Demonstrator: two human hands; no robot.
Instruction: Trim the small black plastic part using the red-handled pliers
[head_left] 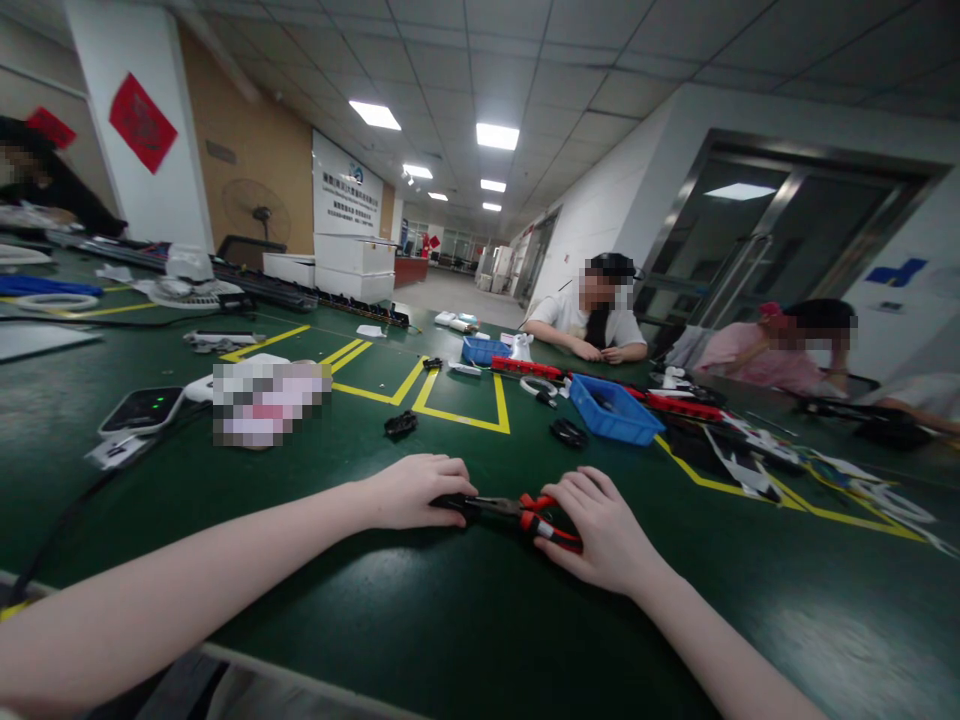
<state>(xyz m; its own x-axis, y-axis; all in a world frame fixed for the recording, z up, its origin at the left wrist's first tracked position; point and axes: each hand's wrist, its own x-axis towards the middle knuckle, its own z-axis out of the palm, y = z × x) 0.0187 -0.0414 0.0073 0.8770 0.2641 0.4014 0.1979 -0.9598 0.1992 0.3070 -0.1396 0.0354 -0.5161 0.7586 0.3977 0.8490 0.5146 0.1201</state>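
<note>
Red-handled long-nose pliers [541, 520] are in my right hand [596, 530], whose fingers wrap round the handles. The jaws point left and meet a small black part [459, 503] low over the green table [480, 620]. My left hand [420, 492] pinches that black part between thumb and fingers; its exact kind is hidden by the fingers. Ahead of my hands lie two small dark bundles, one black bundle [400, 424] to the left and another black bundle [568, 433] to the right.
A blue basket [615, 410] stands ahead on the right, with a smaller blue basket [486, 350] farther back. Red strips [525, 368] lie near them. To the left are a white device [141, 410] and cables. A person [592, 310] sits across the table, others farther right and left.
</note>
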